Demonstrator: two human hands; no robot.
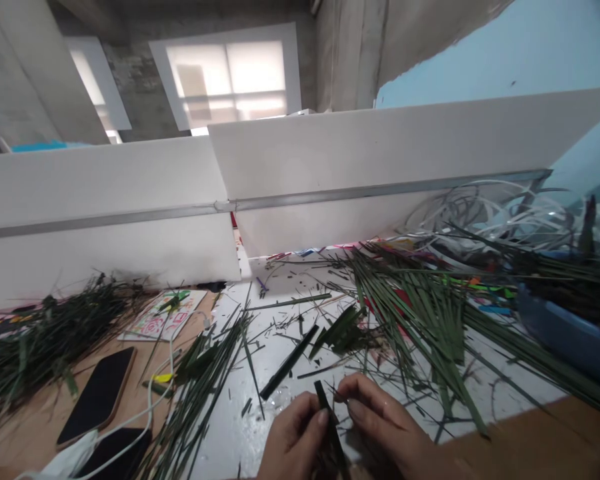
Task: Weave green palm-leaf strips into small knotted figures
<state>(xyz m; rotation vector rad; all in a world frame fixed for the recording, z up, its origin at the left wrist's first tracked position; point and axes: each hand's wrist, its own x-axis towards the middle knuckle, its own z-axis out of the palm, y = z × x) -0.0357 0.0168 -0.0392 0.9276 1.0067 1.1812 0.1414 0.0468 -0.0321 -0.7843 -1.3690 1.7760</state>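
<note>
My left hand [291,441] is closed, with thumb and finger pinching a dark green leaf strip [335,441] that slants down toward the bottom edge. Just to its right is my right hand [387,427], its thumb and forefinger brought together close to the strip. A thin dark bit shows at those fingertips, too small to name. Beyond the hands, a wider cut leaf piece [289,363] lies on the white tabletop [225,427], and a crumpled leaf clump [344,331] sits behind it.
Long green leaves [420,313] are piled at the right, near a blue basin [565,333] and coiled white strips [485,207]. On the left are a leaf bundle [200,380], a phone [99,393], a white cable [153,400] and a dark grassy heap [55,333]. White panels [330,153] stand behind.
</note>
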